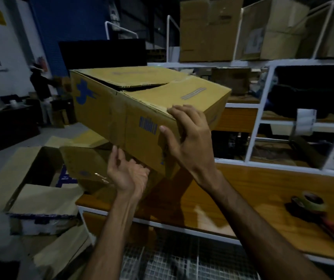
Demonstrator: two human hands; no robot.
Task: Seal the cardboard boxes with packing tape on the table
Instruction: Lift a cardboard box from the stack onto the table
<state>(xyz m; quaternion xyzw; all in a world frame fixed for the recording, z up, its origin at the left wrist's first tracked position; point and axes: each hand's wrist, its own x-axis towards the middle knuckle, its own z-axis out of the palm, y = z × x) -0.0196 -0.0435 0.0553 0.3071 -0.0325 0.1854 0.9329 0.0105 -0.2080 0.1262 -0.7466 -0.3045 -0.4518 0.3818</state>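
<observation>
We see a cardboard box held up in the middle of the frame, tilted, above the left end of the wooden desk and clear of its surface. Its top flaps are folded down but a dark gap runs between them, and blue print marks its near and left sides. The right hand has its grip clamped on the box's near right corner, fingers curled over the top edge and thumb pressed on the side. The left hand is under the box's lower edge, palm up, fingers bent against the underside; we take its grip as holding the box from below.

At the lower right of the frame a tape dispenser with a roll of packing tape and a red handle lies on the desk, well apart from the box. At the lower left, open cardboard boxes stand beside the desk with their flaps up. Along the upper right, large cartons sit on a white shelf frame. At the left middle, far off, another person stands by a dark counter.
</observation>
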